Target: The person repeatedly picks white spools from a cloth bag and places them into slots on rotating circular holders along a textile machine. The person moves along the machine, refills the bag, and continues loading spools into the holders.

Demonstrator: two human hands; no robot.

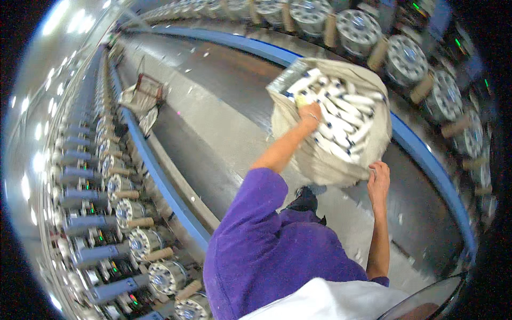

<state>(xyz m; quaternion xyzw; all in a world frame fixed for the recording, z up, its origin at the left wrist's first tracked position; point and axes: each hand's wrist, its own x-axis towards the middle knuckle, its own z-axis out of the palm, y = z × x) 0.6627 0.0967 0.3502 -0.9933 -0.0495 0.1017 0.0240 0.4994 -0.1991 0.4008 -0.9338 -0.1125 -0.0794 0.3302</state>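
Note:
My left hand (310,114) reaches into a large beige cloth sack (296,140) full of white yarn bobbins (344,121) with dark ends. Its fingers, partly hidden and slightly blurred, are closed around a pale yellow thing (302,100) among the bobbins. Beside the sack's near right edge is my right hand (378,181), its fingers loosely bent and apart. The fingertips are at the cloth; whether they press on it I cannot tell. No object shows in that hand.
Long rows of spinning machines with round drums (358,33) and brown cardboard tubes (330,31) line both sides. Blue rails (234,40) run along them. Farther down the aisle stands a framed cart (144,95) with a cloth bag. White scraps lie on the floor (213,114).

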